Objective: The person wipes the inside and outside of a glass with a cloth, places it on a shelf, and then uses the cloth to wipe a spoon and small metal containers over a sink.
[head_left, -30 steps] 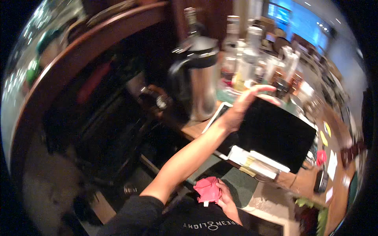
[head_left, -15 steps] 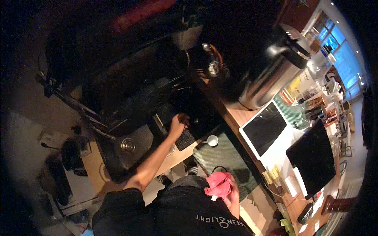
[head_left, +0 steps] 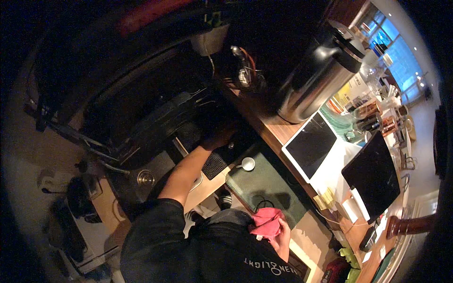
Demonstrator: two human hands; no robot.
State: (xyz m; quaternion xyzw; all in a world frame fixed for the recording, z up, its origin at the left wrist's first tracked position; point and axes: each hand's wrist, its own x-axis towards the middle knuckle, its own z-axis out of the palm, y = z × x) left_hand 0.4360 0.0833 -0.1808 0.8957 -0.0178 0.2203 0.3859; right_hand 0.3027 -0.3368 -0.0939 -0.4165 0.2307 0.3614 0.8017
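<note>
The crumpled pink fabric cloth [head_left: 267, 220], long axis unclear, juts leftward from the right hand [head_left: 283, 238] gripping it; the left hand [head_left: 220, 137] stretches forward, too shadowed to tell its grip.

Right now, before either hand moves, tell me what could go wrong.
The left hand reaches into deep shadow, so it might bump something unseen. The small white cup sits near the edge of the green mat and could be knocked; the right hand, holding the pink cloth, may be slow to catch it. The white-framed tablet lies close to the counter's edge and might slip if nudged.
</note>
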